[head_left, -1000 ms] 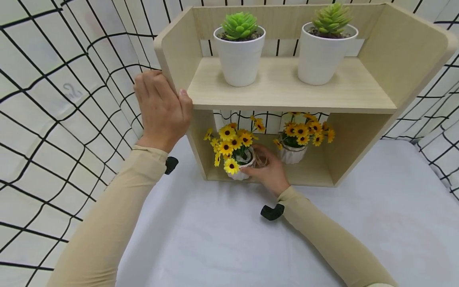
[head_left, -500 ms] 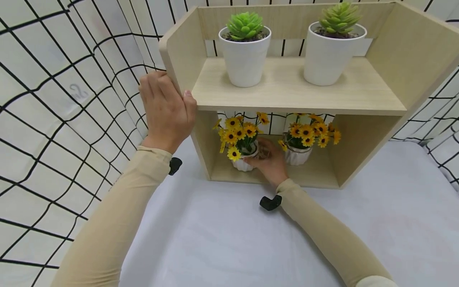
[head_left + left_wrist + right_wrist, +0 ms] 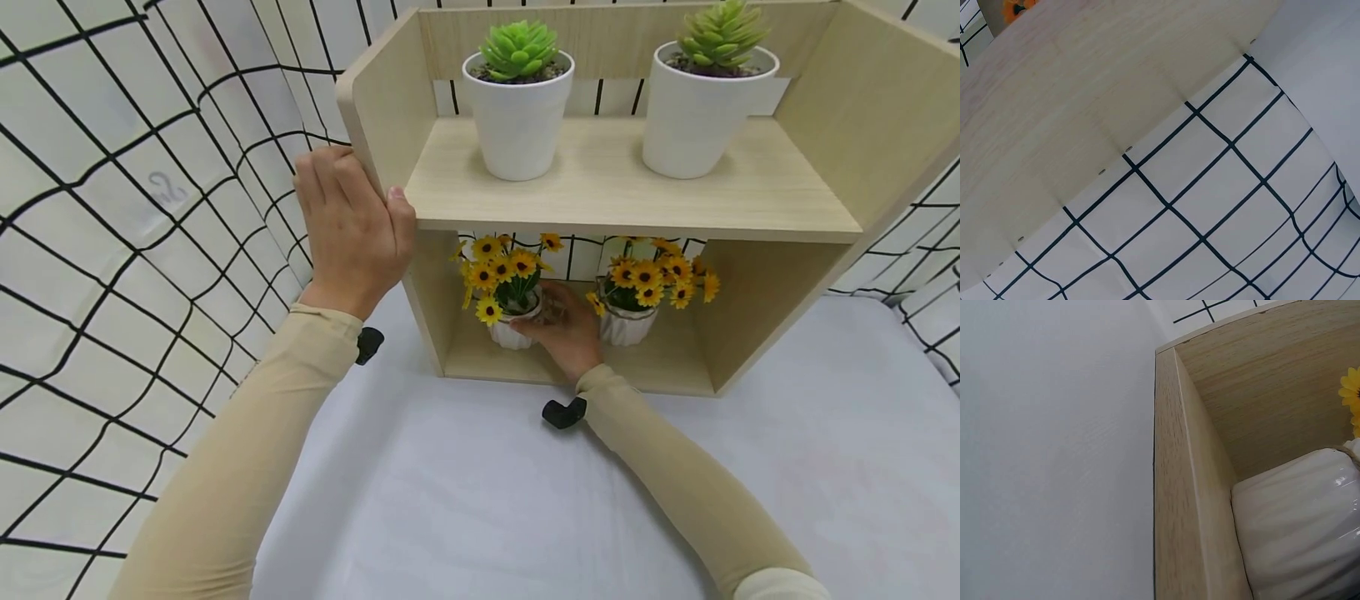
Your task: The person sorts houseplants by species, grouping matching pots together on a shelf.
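Since the earlier frame I saw the left flower pot [image 3: 512,327] pushed deeper into the lower compartment of the wooden shelf [image 3: 630,196], the right hand [image 3: 564,327] curled round its side. A second flower pot [image 3: 624,321] stood just right of that hand. The left hand [image 3: 351,227] gripped the shelf's left side panel. Two succulent pots [image 3: 517,112] sat above both hands.

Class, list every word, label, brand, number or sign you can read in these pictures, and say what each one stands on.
None: no readable word, number or brand shows on the wooden shelf, the white pots or the flower pots.
Faint grey mark on the grid cloth: too blurred to read.
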A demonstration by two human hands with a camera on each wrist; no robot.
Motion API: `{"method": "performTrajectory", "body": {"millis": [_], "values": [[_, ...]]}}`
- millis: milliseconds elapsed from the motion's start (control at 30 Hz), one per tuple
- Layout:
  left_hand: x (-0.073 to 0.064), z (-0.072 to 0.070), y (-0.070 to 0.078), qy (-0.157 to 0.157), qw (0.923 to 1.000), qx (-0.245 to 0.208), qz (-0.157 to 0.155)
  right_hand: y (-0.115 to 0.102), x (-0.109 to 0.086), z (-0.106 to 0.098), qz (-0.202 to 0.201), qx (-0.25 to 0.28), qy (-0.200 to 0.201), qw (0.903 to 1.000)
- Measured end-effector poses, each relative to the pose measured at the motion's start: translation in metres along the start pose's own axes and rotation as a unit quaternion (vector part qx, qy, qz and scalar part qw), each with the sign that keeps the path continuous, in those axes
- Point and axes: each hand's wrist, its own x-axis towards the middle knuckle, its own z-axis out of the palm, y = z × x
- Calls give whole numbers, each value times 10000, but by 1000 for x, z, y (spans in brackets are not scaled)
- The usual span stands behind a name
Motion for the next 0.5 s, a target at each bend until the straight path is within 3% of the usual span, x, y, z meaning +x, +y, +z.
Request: {"method": "performTrajectory", "body": {"millis": [233,333,500], "values": [[1,6,1,-113,9999,19,-5,5,-1,-2,121,-3,-32,9999],[0,7,0,-185,9998,65,-23,8,-6,-5,51,-67,-212,9997],[-1,9,-3,-236,9996,127,-17,15,-26,-17,345,33,-671,9971]]}}
